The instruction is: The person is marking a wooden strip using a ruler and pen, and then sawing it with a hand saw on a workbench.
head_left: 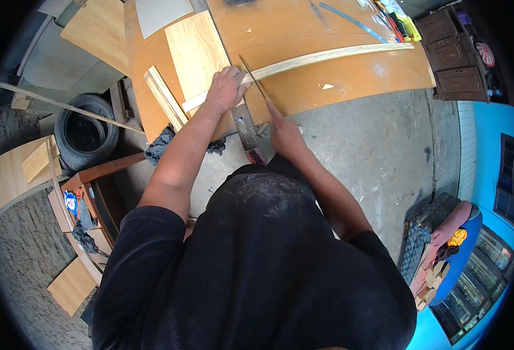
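- While the left hand (pixel 226 88) presses flat, fingers together, on the long wooden strip (pixel 303 60), a try square (pixel 246 114) lies beside it.
- Right hand (pixel 284 133) pinches a thin pencil (pixel 252 77) against that strip.

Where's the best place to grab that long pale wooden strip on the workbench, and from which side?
Grip the long pale wooden strip on its free middle span, right of the left hand, pinching its narrow edges from above: it lies flat on the workbench, and its left part is pinned.
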A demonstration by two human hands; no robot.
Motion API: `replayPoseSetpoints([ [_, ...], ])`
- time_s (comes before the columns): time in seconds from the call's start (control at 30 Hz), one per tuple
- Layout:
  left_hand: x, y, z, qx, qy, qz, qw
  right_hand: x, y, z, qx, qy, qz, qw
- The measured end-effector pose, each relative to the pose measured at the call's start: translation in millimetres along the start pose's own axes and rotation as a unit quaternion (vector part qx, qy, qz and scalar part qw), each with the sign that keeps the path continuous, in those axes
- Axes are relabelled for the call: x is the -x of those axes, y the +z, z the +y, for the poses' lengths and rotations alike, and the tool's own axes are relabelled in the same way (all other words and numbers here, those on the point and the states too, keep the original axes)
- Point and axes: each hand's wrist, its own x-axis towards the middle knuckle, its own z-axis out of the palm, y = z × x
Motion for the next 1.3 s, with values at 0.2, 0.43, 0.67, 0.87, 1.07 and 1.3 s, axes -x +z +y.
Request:
replayPoseSetpoints([
  [0.2, -2, 3, 1, -0.006, 0.007, 0.016, 1.0, -13, 25, 15, -0.016, -0.098, 0.094, 0.991],
  [0.43, -2, 3, -2, 0.003, 0.02, 0.026, 0.999, 69, -21, -5, -0.024, 0.027, -0.022, 0.999],
  [0.67, -10, 11, 4, 0.006, 0.011, 0.0, 1.0, -41, 24, 21, -0.013, -0.096, 0.102, 0.99],
  [0.87, -5, 5, -2, 0.002, -0.003, 0.008, 1.0, 66, -18, 0, -0.005, 0.019, -0.011, 1.0],
  [1.07, -3, 1, -1, 0.009, 0.003, 0.012, 1.0, 19, -3, 7, -0.009, -0.044, 0.033, 0.998],
  [1.3, -2, 7, -4, 0.003, -0.022, -0.023, 0.999, -7, 11, 6, -0.009, -0.059, 0.043, 0.997],
])
